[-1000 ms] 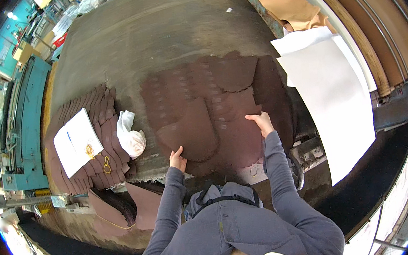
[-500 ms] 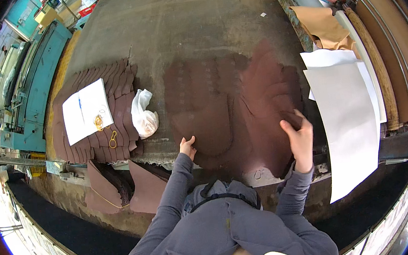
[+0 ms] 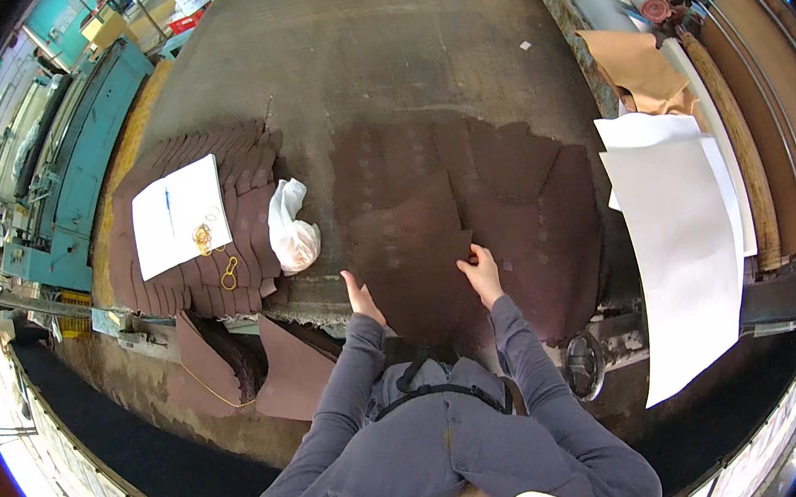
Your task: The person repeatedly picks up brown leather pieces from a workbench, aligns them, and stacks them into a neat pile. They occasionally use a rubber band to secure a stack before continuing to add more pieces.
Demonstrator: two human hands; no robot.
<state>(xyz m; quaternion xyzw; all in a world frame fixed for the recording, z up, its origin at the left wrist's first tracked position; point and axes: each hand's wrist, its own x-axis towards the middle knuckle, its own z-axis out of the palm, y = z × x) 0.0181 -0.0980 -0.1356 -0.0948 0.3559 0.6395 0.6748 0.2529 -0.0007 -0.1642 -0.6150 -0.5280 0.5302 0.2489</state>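
Brown leather-like sheets (image 3: 535,263) lie overlapping on the table in front of me. My right hand (image 3: 482,276) pinches the right edge of a dark brown leather-like piece (image 3: 409,257) on the left part of these sheets. At that piece's lower left edge is my left hand (image 3: 362,300), its thumb stretched up and apart from the fingers. The fingers of the left hand are partly hidden. Further left, a fanned stack of similar brown pieces (image 3: 247,192) carries a white paper pad (image 3: 177,218), a pen and yellow rubber bands (image 3: 203,238).
A knotted white plastic bag (image 3: 292,230) stands between the two groups of pieces. White sheets (image 3: 680,258) and tan material (image 3: 641,68) hang over the right side by several rolls. A handwheel (image 3: 585,365) sits below the table's front edge. Brown pieces (image 3: 294,366) hang off the front left.
My right hand has moved left from the right edge of the sheets to the middle. The blurred, raised sheets on the right now lie flat. My left hand has shifted slightly, thumb upward.
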